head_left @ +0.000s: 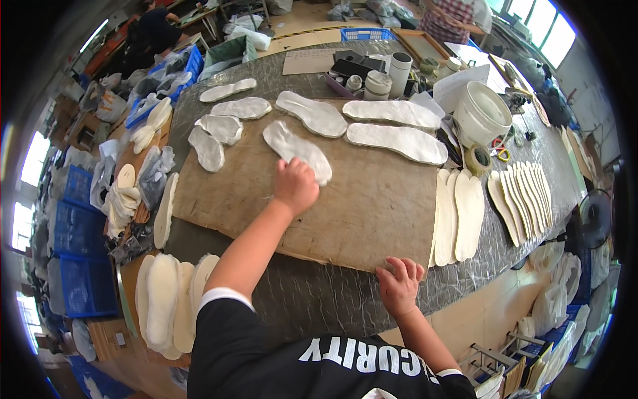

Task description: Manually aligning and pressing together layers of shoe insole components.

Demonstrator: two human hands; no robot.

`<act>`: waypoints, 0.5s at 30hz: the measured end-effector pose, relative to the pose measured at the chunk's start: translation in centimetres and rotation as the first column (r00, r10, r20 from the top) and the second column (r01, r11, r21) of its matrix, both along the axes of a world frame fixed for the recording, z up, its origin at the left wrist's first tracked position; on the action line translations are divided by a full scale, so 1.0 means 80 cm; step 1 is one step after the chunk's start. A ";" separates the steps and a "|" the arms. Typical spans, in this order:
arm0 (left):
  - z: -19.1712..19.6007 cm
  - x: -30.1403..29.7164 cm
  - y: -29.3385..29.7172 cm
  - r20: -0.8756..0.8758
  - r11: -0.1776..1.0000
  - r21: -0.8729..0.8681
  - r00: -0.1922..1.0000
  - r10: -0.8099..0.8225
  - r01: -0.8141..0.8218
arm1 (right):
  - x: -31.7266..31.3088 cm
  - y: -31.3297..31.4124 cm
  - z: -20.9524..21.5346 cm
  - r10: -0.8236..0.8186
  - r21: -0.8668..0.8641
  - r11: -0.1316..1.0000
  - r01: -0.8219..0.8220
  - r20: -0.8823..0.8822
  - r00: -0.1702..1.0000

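Observation:
My left hand (295, 184) is stretched forward over a brown cardboard sheet (372, 213), its fingers closed on the near end of a white glue-coated shoe insole (294, 146). Around it on the cardboard lie several more coated insoles (397, 141), set out in a rough arc. My right hand (399, 283) rests with fingers spread on the near edge of the cardboard and holds nothing. To the right of the cardboard, several plain cream insoles (458, 214) lie overlapped.
A white bucket (480, 114), a tape roll (477, 159), and cans and jars (389, 74) stand at the table's far right. A fanned row of insoles (525, 196) lies at right, insole stacks (166, 299) at left. Blue crates (76, 256) line the left. Other people work at the back.

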State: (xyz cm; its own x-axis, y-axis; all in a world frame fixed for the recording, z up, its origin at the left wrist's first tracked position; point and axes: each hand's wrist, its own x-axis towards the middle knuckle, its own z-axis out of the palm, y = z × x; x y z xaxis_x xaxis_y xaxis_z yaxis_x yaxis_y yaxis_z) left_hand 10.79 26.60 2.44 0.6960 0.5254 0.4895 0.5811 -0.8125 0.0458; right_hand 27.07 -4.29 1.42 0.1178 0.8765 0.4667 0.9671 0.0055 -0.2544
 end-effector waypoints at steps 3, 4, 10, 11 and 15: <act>0.040 -0.012 -0.108 -0.113 0.965 -0.256 0.990 -0.089 0.058 | 0.007 0.001 0.004 -0.033 -0.029 0.999 0.033 0.007 0.999; 0.066 -0.019 -0.150 -0.117 0.931 -0.349 0.981 -0.152 0.102 | 0.006 0.003 0.009 -0.016 -0.013 1.000 0.015 -0.037 0.999; 0.085 -0.001 -0.293 0.081 0.615 -0.731 0.933 -0.351 0.295 | 0.003 -0.049 0.014 0.177 0.163 0.982 -0.096 -0.612 0.771; 0.075 0.011 -0.304 0.078 0.500 -0.828 0.935 -0.345 0.254 | 0.000 -0.067 0.008 0.139 0.140 0.988 -0.066 -0.612 0.778; 0.018 0.064 -0.341 0.059 0.365 -0.913 0.945 -0.322 0.181 | 0.003 -0.123 -0.040 -0.169 -0.139 0.975 0.174 -0.971 0.168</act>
State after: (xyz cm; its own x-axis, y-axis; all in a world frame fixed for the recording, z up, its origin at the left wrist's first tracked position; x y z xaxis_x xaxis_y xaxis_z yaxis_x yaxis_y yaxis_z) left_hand 15.94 -0.66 3.85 0.8861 0.3957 -0.2412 0.4144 -0.4437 0.7946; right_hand 27.30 -14.14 -1.77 0.6250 0.7667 -0.1465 -0.0836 -0.1208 -0.9891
